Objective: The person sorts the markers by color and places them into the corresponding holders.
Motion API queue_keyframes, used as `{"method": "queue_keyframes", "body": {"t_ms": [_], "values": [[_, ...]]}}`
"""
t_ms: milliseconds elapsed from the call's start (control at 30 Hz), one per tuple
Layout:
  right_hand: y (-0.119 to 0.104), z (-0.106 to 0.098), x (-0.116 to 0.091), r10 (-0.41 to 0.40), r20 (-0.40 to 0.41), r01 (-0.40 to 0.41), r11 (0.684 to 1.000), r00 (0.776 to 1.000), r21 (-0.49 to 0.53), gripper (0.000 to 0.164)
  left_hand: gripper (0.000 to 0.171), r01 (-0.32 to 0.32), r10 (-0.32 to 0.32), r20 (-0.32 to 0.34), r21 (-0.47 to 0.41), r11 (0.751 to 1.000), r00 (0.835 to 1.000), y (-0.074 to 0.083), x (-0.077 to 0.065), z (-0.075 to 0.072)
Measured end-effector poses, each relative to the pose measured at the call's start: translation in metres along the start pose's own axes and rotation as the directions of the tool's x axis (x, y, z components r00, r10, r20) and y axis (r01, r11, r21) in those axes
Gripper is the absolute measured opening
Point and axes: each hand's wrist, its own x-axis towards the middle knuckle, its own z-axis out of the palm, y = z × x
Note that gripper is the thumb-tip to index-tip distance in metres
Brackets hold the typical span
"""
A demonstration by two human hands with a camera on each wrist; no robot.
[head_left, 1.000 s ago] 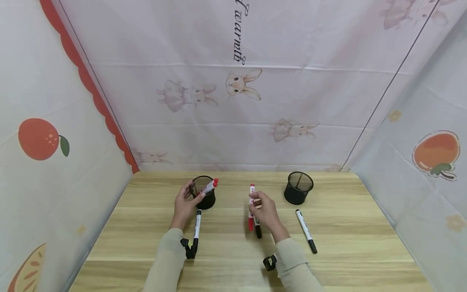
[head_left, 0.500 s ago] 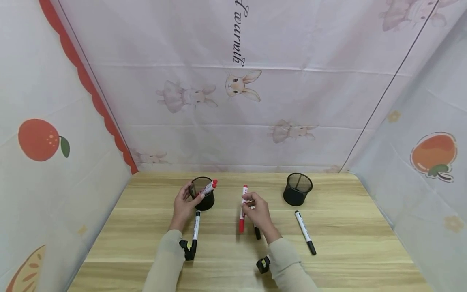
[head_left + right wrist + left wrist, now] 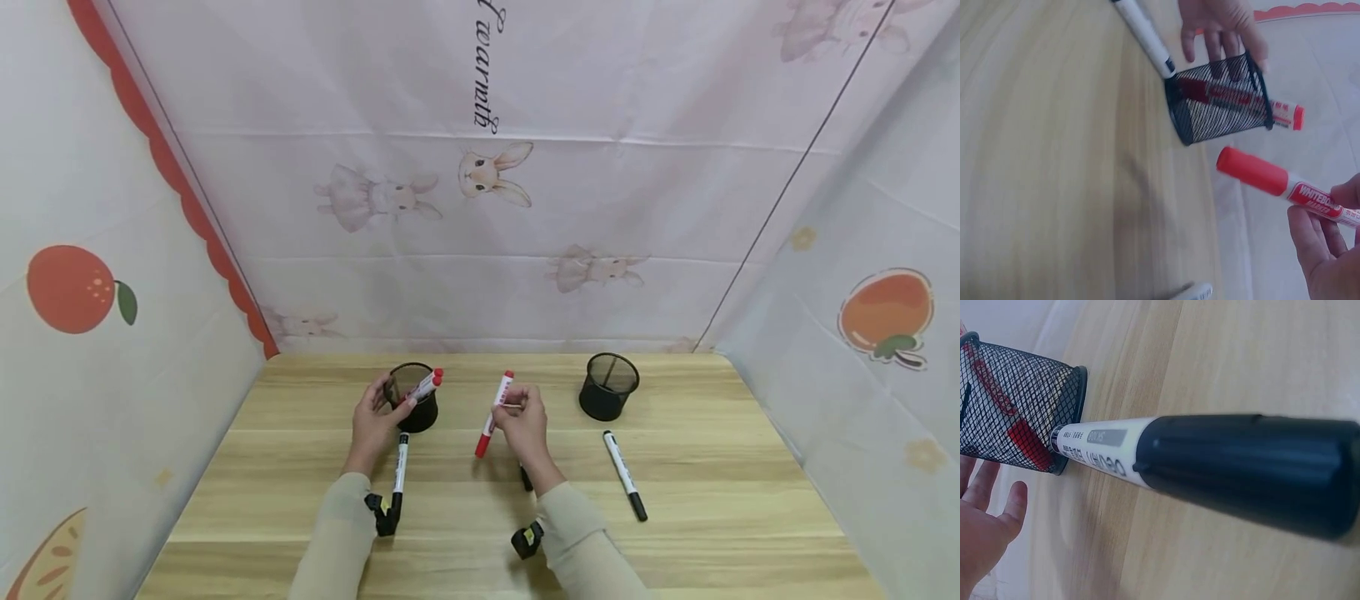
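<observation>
My left hand [image 3: 375, 425] holds a black mesh pen cup [image 3: 423, 417], its thumb at the front and its fingers at the far side. Red whiteboard markers [image 3: 430, 381] lean inside that cup, their red ends above the rim. Between thumb and fingers my right hand [image 3: 522, 421] pinches another red whiteboard marker [image 3: 1313, 199] by its white barrel. This marker is tilted above the table, red cap pointing down toward the left cup. A black-capped marker [image 3: 1107, 447] lies just in front of the left cup. Partly hidden beneath my right hand is another black-capped marker [image 3: 526, 477].
A second black mesh cup [image 3: 606, 400] stands at the back right. In front of it lies a black-capped marker [image 3: 625, 475]. The wooden table [image 3: 712, 500] is bordered by printed cloth walls. Small black camera mounts [image 3: 527, 540] hang at both wrists.
My right hand has moved left with the red marker, away from the black-capped one, and the marker has tilted from nearly straight to slanted. My left hand has stayed at its cup.
</observation>
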Motion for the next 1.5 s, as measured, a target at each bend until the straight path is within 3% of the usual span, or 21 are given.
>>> {"method": "queue_keyframes", "body": {"t_ms": [200,467,800,1200,1500], "values": [[-0.005,0.008,0.003,0.039,0.000,-0.039,0.998,0.999,0.043,0.050,0.070,0.020,-0.020,0.006,-0.020,1.000,1.000,0.002,0.000,-0.001],[-0.012,0.015,0.005,0.032,0.023,-0.033,0.998,0.999,0.054,0.044,0.068,0.025,-0.023,0.031,-0.071,0.997,0.999,0.024,-0.008,-0.001],[-0.019,0.024,0.008,-0.016,0.051,0.011,0.995,0.999,0.101,0.023,0.070,-0.001,0.001,-0.013,-0.002,1.000,1.000,-0.002,0.001,-0.002],[-0.025,0.025,0.013,-0.089,0.006,0.087,0.988,0.996,0.128,0.023,0.069,-0.028,0.028,-0.008,-0.012,1.000,1.000,0.000,0.008,0.003],[-0.023,0.026,0.008,-0.145,-0.011,0.145,0.985,0.989,0.097,0.022,0.070,0.021,-0.021,-0.004,0.008,1.000,1.000,-0.003,-0.001,0.000]]}}
